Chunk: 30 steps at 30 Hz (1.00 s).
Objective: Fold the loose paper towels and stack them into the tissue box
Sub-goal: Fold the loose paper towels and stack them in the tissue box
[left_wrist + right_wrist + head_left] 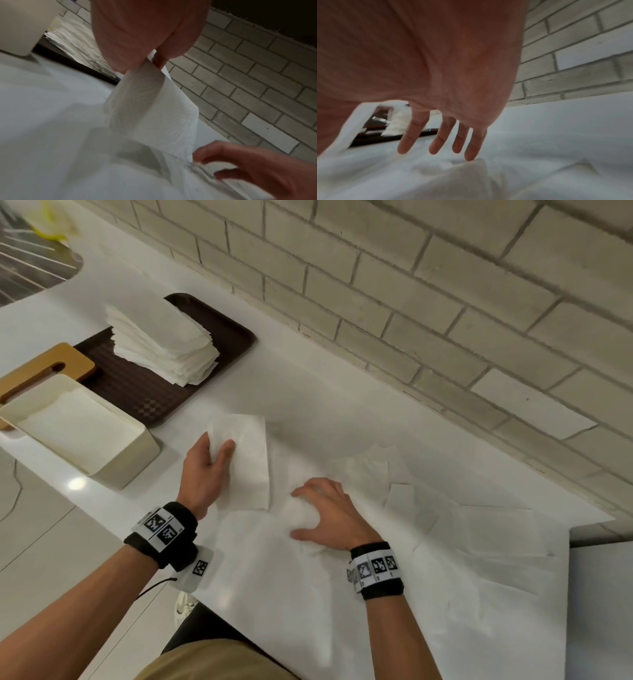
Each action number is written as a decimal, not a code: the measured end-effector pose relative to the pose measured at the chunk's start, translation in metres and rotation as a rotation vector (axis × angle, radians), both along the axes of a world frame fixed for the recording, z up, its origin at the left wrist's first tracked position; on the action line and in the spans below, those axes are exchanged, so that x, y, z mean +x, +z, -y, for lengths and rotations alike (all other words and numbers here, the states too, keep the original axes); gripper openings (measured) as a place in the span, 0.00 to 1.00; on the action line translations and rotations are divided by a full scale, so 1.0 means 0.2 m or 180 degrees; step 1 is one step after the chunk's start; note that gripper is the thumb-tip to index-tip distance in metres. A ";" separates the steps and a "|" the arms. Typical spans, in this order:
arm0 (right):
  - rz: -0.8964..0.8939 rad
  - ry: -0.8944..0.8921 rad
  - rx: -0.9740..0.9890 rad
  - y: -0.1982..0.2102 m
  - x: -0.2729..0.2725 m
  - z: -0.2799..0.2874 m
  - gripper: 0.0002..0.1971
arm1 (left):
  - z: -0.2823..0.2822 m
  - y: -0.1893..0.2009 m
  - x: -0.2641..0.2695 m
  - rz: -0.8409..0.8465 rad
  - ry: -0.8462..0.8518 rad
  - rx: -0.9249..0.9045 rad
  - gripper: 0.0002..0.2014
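White folded paper towel [246,460] pinched in left hand [205,470] (right hand [329,513] spread flat on loose paper towels [445,542]).

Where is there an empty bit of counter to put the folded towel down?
Bare counter lies between the brown tray, the brick wall and the folded towel the left hand holds. Crowded: loose towels cover the counter around the right hand.
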State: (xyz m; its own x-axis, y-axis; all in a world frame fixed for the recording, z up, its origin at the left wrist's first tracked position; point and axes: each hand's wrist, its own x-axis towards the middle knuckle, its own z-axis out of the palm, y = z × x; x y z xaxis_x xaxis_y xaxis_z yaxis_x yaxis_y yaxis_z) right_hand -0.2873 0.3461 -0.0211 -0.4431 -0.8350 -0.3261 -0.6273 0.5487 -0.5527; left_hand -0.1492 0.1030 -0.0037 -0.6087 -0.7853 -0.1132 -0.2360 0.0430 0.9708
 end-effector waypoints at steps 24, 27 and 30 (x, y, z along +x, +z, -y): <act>0.0928 -0.1990 -0.2473 0.48 0.01 0.07 0.07 | -0.35 0.02 -0.15 -0.0419 -0.0538 0.1636 0.17; 0.0541 -0.2466 -0.1954 0.28 0.07 0.18 0.07 | -0.43 0.04 -0.18 -0.0631 -0.0519 0.1991 0.19; 0.0123 -0.2556 -0.1315 0.14 0.14 0.22 0.11 | -0.45 0.01 -0.19 -0.0582 -0.0439 0.1974 0.20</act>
